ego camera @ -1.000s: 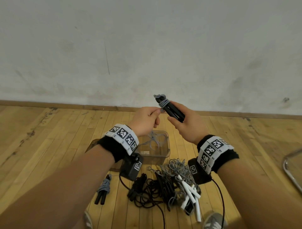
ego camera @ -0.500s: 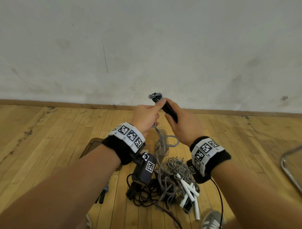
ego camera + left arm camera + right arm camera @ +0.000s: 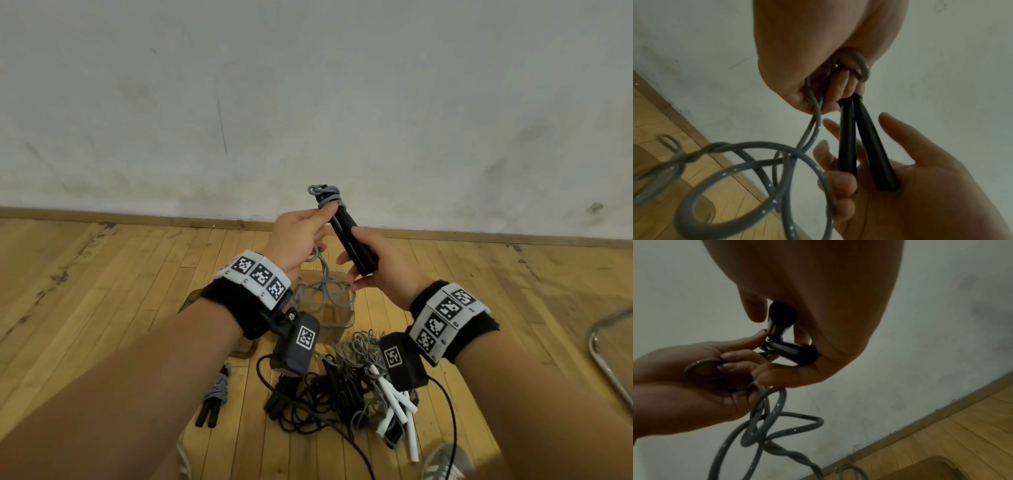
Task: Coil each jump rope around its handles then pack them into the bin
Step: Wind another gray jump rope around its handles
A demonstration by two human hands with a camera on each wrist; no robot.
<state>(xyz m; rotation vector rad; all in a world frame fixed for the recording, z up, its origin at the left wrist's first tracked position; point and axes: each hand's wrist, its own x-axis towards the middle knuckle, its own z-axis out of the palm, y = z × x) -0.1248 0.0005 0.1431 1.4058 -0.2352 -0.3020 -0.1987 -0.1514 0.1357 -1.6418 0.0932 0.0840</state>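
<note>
Two black handles (image 3: pixel 349 236) are held together in front of me, tilted up and to the left. My right hand (image 3: pixel 368 270) grips their lower ends, which show as two round butts (image 3: pixel 805 353) against the palm. A few turns of grey rope (image 3: pixel 327 198) wrap their tops. My left hand (image 3: pixel 308 226) pinches the grey rope (image 3: pixel 861 68) just beside those turns, fingers curled round it. The loose rest of the rope (image 3: pixel 756 155) hangs in loops down into the clear bin (image 3: pixel 346 317) on the floor.
A tangle of black rope (image 3: pixel 308 407), grey rope (image 3: pixel 363 346) and white handles (image 3: pixel 397 401) lies on the wooden floor in front of the bin. One coiled rope (image 3: pixel 214 401) lies to the left. A metal frame (image 3: pixel 603 356) stands at the right edge. The wall is close behind.
My left hand has carried the rope round the handle tops, from over them to their left side. The handles now stand steeper in my right hand.
</note>
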